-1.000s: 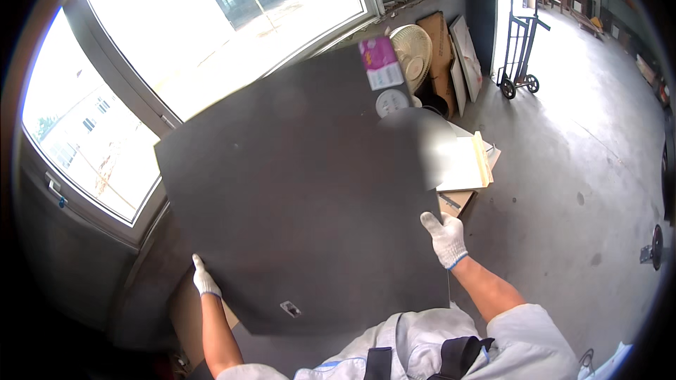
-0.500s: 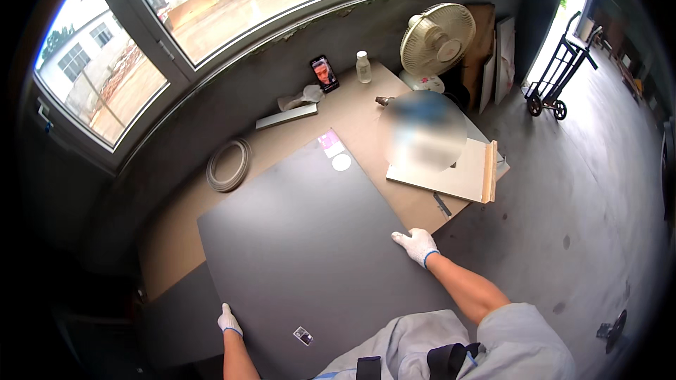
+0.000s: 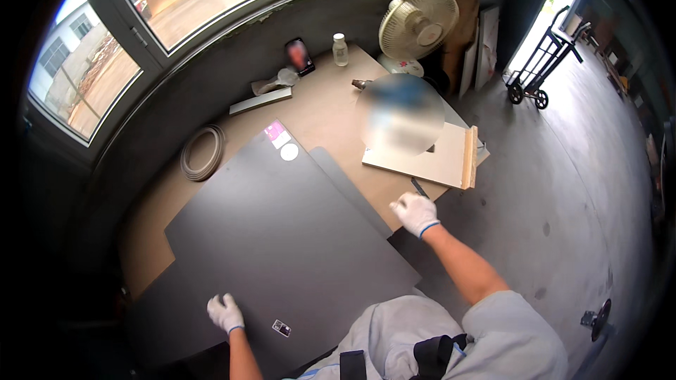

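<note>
Head view: a large dark-grey flat panel (image 3: 289, 239) lies across the near side of the brown worktop (image 3: 320, 123).
The white-gloved left hand (image 3: 225, 313) has its grip loosely open over the panel, contact unclear; the white-gloved right hand (image 3: 415, 212) is half curled off the right edge, and I cannot tell whether its grip holds anything. A beige coiled band (image 3: 203, 153), a white-capped clear bottle (image 3: 340, 51) and a wood-edged cream board (image 3: 415, 162) crowd the worktop.
</note>
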`<action>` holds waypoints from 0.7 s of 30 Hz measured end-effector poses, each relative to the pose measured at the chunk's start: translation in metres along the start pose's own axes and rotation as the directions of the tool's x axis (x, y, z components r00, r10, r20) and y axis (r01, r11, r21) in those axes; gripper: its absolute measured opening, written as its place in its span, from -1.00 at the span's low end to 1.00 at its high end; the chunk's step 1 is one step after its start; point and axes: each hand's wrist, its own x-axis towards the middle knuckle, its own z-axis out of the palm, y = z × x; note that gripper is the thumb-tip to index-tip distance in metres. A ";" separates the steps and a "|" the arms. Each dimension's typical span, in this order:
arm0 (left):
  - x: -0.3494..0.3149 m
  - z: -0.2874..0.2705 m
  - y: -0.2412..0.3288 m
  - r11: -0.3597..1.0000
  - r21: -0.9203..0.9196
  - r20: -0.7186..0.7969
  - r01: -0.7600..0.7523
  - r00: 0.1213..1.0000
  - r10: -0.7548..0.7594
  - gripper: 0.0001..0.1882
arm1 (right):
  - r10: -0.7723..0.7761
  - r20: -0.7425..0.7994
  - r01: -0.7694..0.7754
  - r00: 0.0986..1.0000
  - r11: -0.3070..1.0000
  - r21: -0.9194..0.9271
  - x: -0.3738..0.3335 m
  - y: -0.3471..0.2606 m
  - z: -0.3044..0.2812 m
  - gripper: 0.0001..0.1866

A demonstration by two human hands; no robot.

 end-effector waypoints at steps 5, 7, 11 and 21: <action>-0.041 0.049 0.171 0.942 0.081 0.319 -0.327 0.903 0.286 -0.04 | -0.043 -0.244 0.017 0.969 0.994 -0.109 0.121 0.068 -0.011 -0.31; -0.055 0.067 0.211 0.891 0.055 0.355 -0.451 0.843 0.404 0.04 | -0.012 -0.205 -0.041 0.979 0.967 -0.251 0.159 0.066 -0.023 -0.31; -0.056 0.062 0.258 0.874 0.014 0.353 -0.486 0.820 0.451 0.06 | 0.148 -0.025 -0.148 0.989 0.928 -0.343 0.192 0.071 -0.030 -0.38; -0.061 0.063 0.272 0.857 -0.036 0.325 -0.514 0.805 0.497 0.04 | 0.152 -0.051 -0.158 0.987 0.976 -0.149 0.183 0.096 -0.027 -0.60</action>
